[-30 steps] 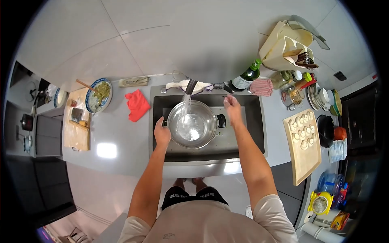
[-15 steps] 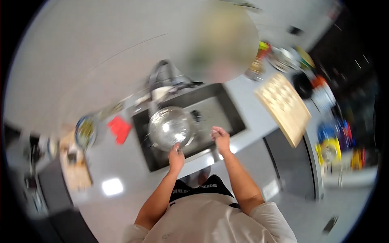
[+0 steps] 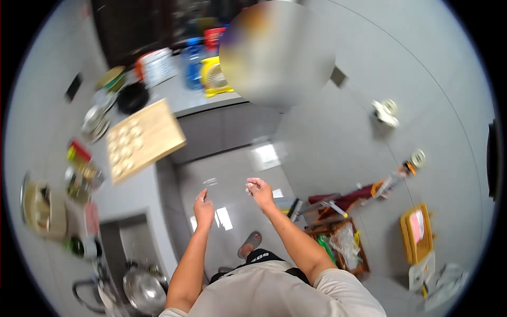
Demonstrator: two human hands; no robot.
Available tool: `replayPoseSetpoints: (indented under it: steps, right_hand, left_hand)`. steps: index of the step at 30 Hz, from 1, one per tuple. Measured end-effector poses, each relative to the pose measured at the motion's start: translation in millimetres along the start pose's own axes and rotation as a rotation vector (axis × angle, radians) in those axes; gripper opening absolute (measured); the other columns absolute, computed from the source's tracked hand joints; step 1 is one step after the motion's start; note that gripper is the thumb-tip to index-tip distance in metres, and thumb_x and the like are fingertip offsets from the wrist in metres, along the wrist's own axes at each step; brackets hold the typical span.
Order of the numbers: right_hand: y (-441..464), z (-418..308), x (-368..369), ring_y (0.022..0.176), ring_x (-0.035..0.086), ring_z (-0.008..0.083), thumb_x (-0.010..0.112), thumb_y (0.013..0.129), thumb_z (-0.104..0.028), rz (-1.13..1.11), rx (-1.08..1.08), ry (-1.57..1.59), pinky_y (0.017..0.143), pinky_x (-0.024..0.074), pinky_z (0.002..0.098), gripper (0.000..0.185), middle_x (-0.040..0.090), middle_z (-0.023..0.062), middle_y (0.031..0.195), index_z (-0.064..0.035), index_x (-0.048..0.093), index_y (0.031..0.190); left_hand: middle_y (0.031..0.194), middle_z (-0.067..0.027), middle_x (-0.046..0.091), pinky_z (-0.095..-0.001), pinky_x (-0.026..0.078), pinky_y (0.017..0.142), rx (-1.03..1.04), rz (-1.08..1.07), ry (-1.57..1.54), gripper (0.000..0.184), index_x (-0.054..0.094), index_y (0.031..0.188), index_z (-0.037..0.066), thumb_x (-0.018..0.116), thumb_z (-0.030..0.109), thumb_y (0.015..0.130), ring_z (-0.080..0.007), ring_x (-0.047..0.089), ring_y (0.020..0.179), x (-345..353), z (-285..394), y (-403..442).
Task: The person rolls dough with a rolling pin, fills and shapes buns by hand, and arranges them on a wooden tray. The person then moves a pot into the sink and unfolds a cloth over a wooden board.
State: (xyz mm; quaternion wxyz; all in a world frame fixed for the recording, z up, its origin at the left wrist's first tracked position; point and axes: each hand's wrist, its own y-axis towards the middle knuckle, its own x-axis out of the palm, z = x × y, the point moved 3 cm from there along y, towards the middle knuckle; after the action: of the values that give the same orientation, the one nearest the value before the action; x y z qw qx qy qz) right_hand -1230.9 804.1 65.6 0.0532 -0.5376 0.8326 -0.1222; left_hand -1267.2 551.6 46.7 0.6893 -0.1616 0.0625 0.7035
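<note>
My left hand [image 3: 204, 209] is raised over the floor, its thumb up and fingers loosely curled apart, with nothing in it. To its right my right hand [image 3: 260, 193] hangs in the air with bent fingers, and nothing shows in it. The metal pot [image 3: 144, 289] sits in the sink [image 3: 113, 232] at the lower left, away from both hands. A wooden board [image 3: 158, 132] with several pale dough pieces [image 3: 125, 142] lies on the counter, up and to the left of my hands.
Dishes [image 3: 95, 124], a black bowl [image 3: 133, 98], a blue bottle [image 3: 193, 66] and a yellow fan [image 3: 214, 77] stand along the counter. At the lower right are a crate [image 3: 343, 245] with bags and a wall-hung yellow basket [image 3: 417, 234]. A round blur hides part of the top.
The view has swung right, away from the sink. My left hand has left the pot, and both hands are now over the floor. The pot stays in the sink, now at the lower left.
</note>
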Motion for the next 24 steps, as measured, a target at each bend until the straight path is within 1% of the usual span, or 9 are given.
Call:
replayPoseSetpoints:
  steps: [5, 12, 14, 16, 17, 19, 21, 22, 24]
  right_hand:
    - [31, -21, -141, 0.083, 0.069, 0.0101, 0.063, 0.101, -0.007, 0.252, -0.004, 0.077, 0.073, 0.0557, 0.0258, 0.023, 0.074, 0.0046, 0.101, -0.0010, 0.068, 0.123]
    - [47, -103, -270, 0.086, 0.068, 0.0104, 0.062, 0.103, -0.008, 0.477, -0.128, 0.126, 0.075, 0.0562, 0.0272, 0.024, 0.073, 0.0047, 0.102, -0.0001, 0.067, 0.124]
    - [42, -133, -303, 0.085, 0.068, 0.0101, 0.062, 0.103, -0.009, 0.528, -0.230, 0.108, 0.075, 0.0559, 0.0268, 0.024, 0.073, 0.0045, 0.101, 0.0005, 0.067, 0.124]
    - [41, -160, -338, 0.083, 0.067, 0.0093, 0.063, 0.103, -0.009, 0.614, -0.329, 0.118, 0.074, 0.0554, 0.0260, 0.022, 0.073, 0.0032, 0.100, -0.0003, 0.069, 0.121]
    - [36, -179, -354, 0.082, 0.066, 0.0092, 0.063, 0.103, -0.009, 0.675, -0.364, 0.084, 0.073, 0.0552, 0.0265, 0.023, 0.073, 0.0028, 0.099, -0.0006, 0.069, 0.123]
    - [34, -213, -381, 0.081, 0.066, 0.0090, 0.063, 0.103, -0.009, 0.783, -0.398, 0.054, 0.073, 0.0551, 0.0270, 0.024, 0.073, 0.0023, 0.098, -0.0009, 0.069, 0.124]
    - [28, -244, -409, 0.087, 0.066, 0.0101, 0.066, 0.102, -0.008, 0.965, -0.412, -0.177, 0.077, 0.0547, 0.0272, 0.031, 0.072, 0.0042, 0.107, -0.0032, 0.066, 0.132]
    - [24, -263, -415, 0.087, 0.066, 0.0101, 0.066, 0.102, -0.008, 1.018, -0.409, -0.176, 0.077, 0.0547, 0.0272, 0.031, 0.072, 0.0042, 0.107, -0.0032, 0.066, 0.132]
    - [22, -305, -416, 0.090, 0.067, 0.0119, 0.066, 0.099, -0.005, 1.248, -0.533, -0.435, 0.079, 0.0555, 0.0288, 0.041, 0.069, 0.0070, 0.116, -0.0098, 0.064, 0.140]
  left_hand:
    - [0.143, -0.0220, 0.063, -0.0395, 0.046, 0.114, 0.175, -0.290, 0.048, 0.045, 0.060, 0.142, -0.002, 0.054, 0.000, 0.098, -0.0340, 0.061, 0.134, 167, 88, 42]
    - [0.139, -0.0215, 0.066, -0.0386, 0.047, 0.112, 0.369, -0.576, -0.004, 0.042, 0.061, 0.141, -0.002, 0.054, 0.005, 0.100, -0.0328, 0.062, 0.133, 350, 223, 58]
    - [0.138, -0.0211, 0.066, -0.0386, 0.047, 0.111, 0.406, -0.638, -0.022, 0.041, 0.062, 0.140, -0.002, 0.054, 0.004, 0.100, -0.0324, 0.062, 0.132, 395, 259, 59]
    - [0.134, -0.0197, 0.068, -0.0391, 0.050, 0.108, 0.578, -0.727, -0.118, 0.041, 0.063, 0.139, -0.001, 0.055, 0.003, 0.099, -0.0309, 0.065, 0.127, 438, 297, 57]
    - [0.134, -0.0197, 0.068, -0.0391, 0.050, 0.108, 0.591, -0.761, -0.121, 0.041, 0.063, 0.139, -0.001, 0.055, 0.003, 0.099, -0.0309, 0.065, 0.127, 460, 314, 57]
    - [0.128, -0.0185, 0.069, -0.0388, 0.051, 0.104, 0.690, -0.806, -0.139, 0.041, 0.066, 0.138, 0.003, 0.056, 0.000, 0.098, -0.0287, 0.067, 0.119, 498, 354, 54]
    - [0.127, -0.0177, 0.069, -0.0382, 0.052, 0.103, 0.741, -0.882, -0.159, 0.044, 0.064, 0.141, 0.006, 0.057, 0.001, 0.098, -0.0277, 0.067, 0.116, 539, 385, 54]
    - [0.126, -0.0169, 0.068, -0.0375, 0.052, 0.103, 0.785, -0.913, -0.177, 0.047, 0.061, 0.145, 0.009, 0.057, 0.001, 0.099, -0.0268, 0.067, 0.113, 558, 402, 52]
    - [0.129, -0.0167, 0.067, -0.0370, 0.052, 0.102, 0.768, -0.978, -0.236, 0.050, 0.057, 0.149, 0.010, 0.057, 0.001, 0.100, -0.0260, 0.066, 0.113, 579, 442, 42]
